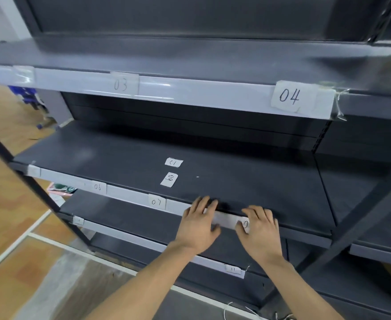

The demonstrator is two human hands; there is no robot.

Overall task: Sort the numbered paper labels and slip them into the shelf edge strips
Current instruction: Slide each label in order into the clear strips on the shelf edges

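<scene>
While both hands work at the front edge of the middle shelf (247, 181), we judge the task to be past its midpoint. On the upper edge strip (201, 94) two labels sit in place, 03 (123, 85) and 04 (290, 97). On the middle edge strip (130, 192) we read 06 (97, 187) and 07 (156, 201), and a third label (245, 224), showing only a "0", is being seated there now. Our left hand (199, 224) has its fingers draped over the strip's top edge, thumb below, steadying it. Our right hand (260, 229) has its fingers curled over the strip and its thumb pressing on the half-hidden label; whether that paper is fully tucked in we cannot tell. The lower edge strip (143, 239) carries one legible label, 11 (233, 269), and a small blurred piece (78, 220) near its left end. Two loose labels wait on the middle shelf surface, well behind the hands: one reading 09 (169, 179) and one whose digits we cannot read with confidence (173, 162). Count: five legible labels in strips, one being inserted, two unplaced.
</scene>
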